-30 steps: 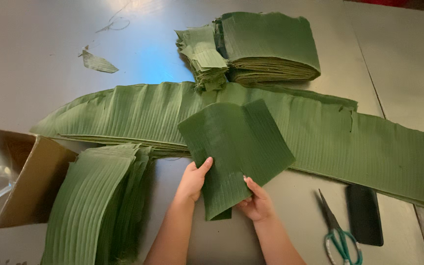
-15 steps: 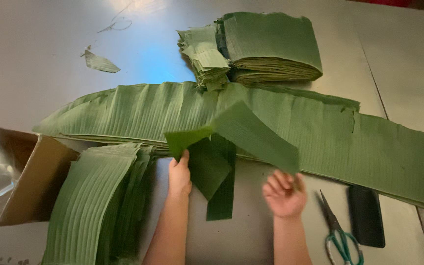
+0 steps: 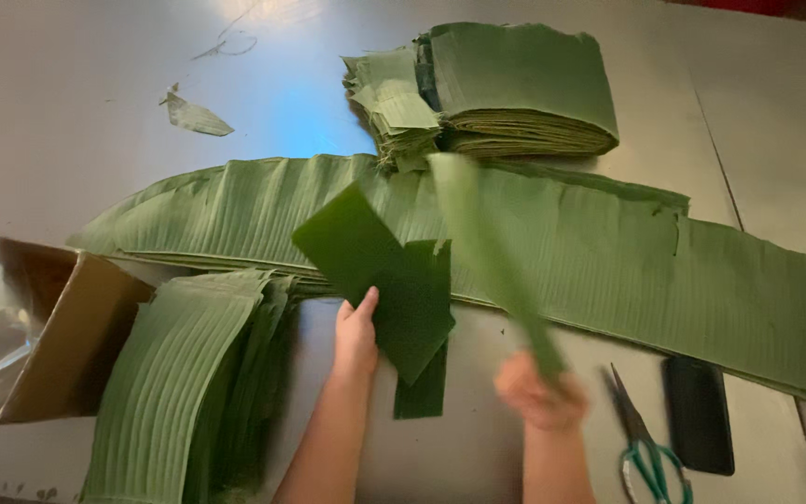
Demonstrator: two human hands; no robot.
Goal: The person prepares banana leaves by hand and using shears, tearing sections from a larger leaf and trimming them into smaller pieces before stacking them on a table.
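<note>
My left hand [image 3: 356, 334] lies palm-down, fingers flat and pressing the dark leaf pieces [image 3: 394, 289] onto the worktop [image 3: 67, 103]; that small pile sits at the near edge of the long banana leaf [image 3: 608, 252], its upper corner pointing up-left. My right hand [image 3: 538, 392] (motion-blurred) has its fingers closed on the lower end of a leaf strip [image 3: 487, 252], whose long axis runs from my hand up and left toward the leaf stack [image 3: 515, 89]. Scissors [image 3: 641, 439] and a dark flat object [image 3: 697, 415] lie just right of that hand, the cut-leaf pile [image 3: 188, 383] and cardboard box [image 3: 58, 336] sit left, and bare worktop shows between my forearms.
</note>
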